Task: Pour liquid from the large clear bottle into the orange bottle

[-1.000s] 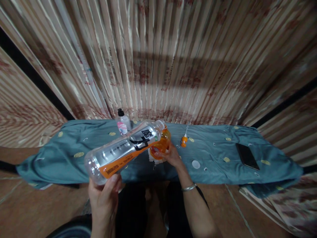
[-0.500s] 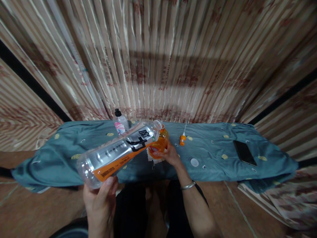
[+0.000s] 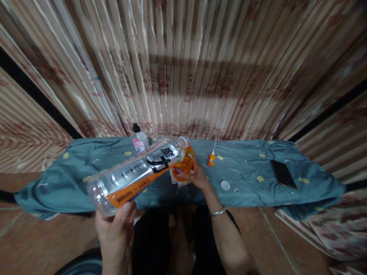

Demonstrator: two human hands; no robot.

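My left hand is closed round the base of a large clear plastic drink bottle with a silver and orange label. That bottle is tilted, its uncapped mouth up and to the right, over the neck of an orange bottle. My right hand grips the orange bottle from the right side, with a silver bangle on the wrist. Under the orange bottle lies a pale scalloped cloth or paper. Whether liquid is flowing between the bottles I cannot make out.
An orange pump top with a clear tube lies right of the bottles, near a white round cap. A black phone rests farther right. Behind stands a black-capped bottle. A green cloth covers the table; a curtain hangs behind.
Both hands hold nearly the same pose. The clear bottle has shifted very slightly, and the view has moved a little.
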